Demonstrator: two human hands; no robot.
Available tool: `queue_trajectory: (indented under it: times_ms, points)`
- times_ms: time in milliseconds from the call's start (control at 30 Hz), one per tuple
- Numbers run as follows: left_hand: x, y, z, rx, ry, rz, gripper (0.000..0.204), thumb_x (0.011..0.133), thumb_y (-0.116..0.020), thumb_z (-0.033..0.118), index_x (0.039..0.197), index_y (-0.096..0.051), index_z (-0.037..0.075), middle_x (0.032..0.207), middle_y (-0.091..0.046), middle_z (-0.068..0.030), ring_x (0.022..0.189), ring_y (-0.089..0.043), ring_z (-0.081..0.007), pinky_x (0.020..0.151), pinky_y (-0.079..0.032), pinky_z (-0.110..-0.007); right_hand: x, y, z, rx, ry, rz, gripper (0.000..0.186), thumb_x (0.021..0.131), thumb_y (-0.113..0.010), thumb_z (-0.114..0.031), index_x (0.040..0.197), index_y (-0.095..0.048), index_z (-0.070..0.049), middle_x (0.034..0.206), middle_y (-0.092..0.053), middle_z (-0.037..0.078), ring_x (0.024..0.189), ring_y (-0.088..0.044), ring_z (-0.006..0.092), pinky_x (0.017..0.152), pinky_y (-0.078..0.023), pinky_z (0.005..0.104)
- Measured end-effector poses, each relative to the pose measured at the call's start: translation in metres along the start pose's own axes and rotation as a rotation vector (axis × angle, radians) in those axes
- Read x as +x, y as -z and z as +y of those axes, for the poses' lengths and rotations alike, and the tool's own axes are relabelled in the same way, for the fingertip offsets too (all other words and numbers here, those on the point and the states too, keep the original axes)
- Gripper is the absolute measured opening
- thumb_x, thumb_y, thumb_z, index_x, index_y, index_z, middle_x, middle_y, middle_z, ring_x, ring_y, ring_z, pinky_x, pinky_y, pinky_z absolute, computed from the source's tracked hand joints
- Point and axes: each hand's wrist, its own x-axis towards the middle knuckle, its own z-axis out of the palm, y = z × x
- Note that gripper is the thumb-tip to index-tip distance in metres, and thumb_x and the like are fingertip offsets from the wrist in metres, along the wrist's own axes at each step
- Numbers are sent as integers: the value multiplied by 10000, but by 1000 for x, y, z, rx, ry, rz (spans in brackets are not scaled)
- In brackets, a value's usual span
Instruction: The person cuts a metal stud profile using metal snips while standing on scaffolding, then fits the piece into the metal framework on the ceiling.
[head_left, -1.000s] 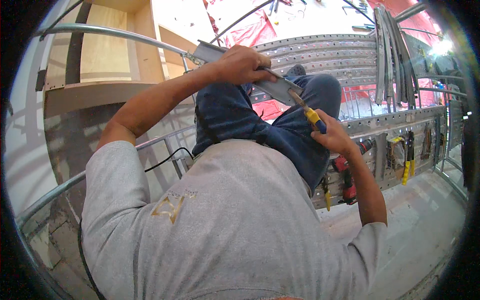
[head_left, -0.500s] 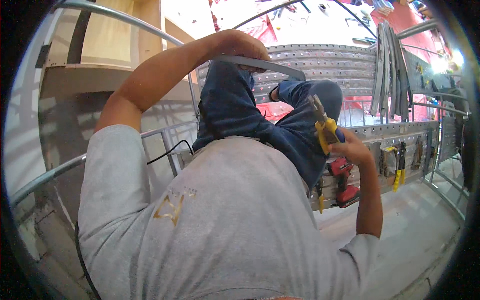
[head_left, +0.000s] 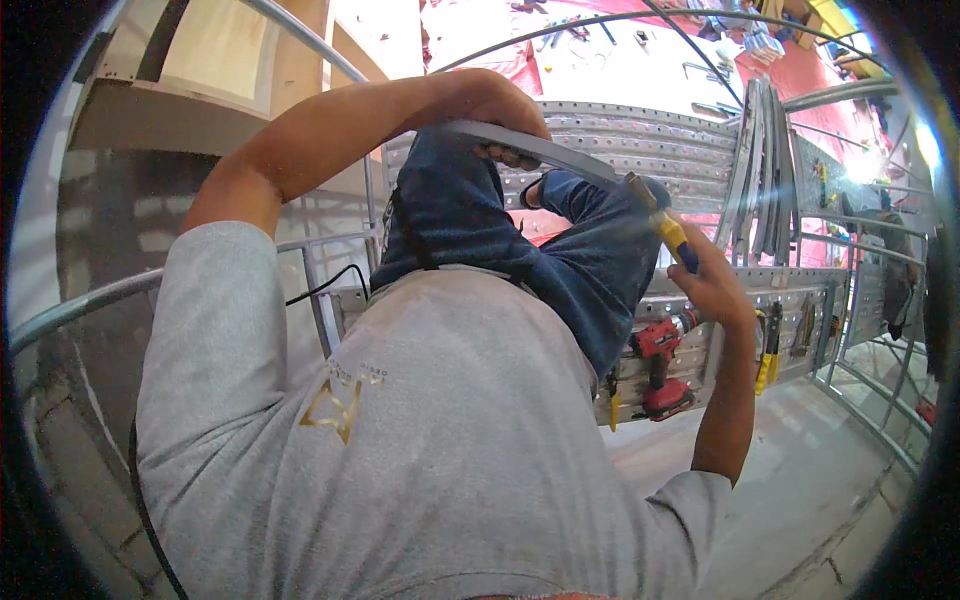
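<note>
Left hand (head_left: 492, 105) at 12 o'clock, fingers clamped over grey metal strip (head_left: 545, 152) running toward 1 o'clock above blue-jeaned knee (head_left: 600, 270). Right hand (head_left: 712, 285) at 3 o'clock, fingers wrapped on yellow-blue handled tool (head_left: 665, 225), tip touching strip end. Red drill (head_left: 660, 360) at 4 o'clock, below.

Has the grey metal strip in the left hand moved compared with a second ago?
Yes. The grey metal strip in the left hand has risen: it lay low across the blue-jeaned knee, and now sits above it, against the perforated steel rails.
</note>
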Motion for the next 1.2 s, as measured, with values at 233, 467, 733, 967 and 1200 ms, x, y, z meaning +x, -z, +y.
queue_trajectory:
  times_ms: [233,467,733,967,1200]
  points:
    - [20,12,-20,-193,125,-127,248,950,-519,267,782,-575,93,587,-470,38,465,-447,-79,427,-406,-275,7,-1,-10,-30,84,5,773,798,-669,27,1514,-389,-62,1486,-489,193,1404,-434,341,1172,-317,404]
    - [6,-11,15,136,25,24,195,930,-545,233,838,-584,65,656,-525,14,505,-483,-115,456,-438,-311,14,3,-23,-272,254,-49,737,788,-652,25,1481,-412,-52,1411,-519,207,1328,-476,390,1122,-368,445]
    - [19,21,3,-444,-23,-724,162,936,-550,207,857,-599,73,693,-532,10,563,-503,-123,489,-433,-298,23,0,-29,-412,268,42,744,761,-643,24,1465,-414,-52,1281,-556,201,1188,-539,413,1042,-412,480]
    - [10,-3,12,195,55,257,385,876,-646,440,944,-672,61,854,-656,-63,666,-543,-168,622,-456,-359,14,-15,10,-511,371,196,842,676,-571,155,1479,-410,-43,1260,-593,286,1189,-566,453,1007,-456,465]
    - [-43,-38,17,-235,5,407,773,796,-767,606,1276,-616,19,1213,-644,-156,1040,-619,-275,873,-487,-388,-41,-13,44,-126,51,256,636,794,-588,43,1419,-486,-13,1314,-592,248,1256,-556,410,1031,-444,432]
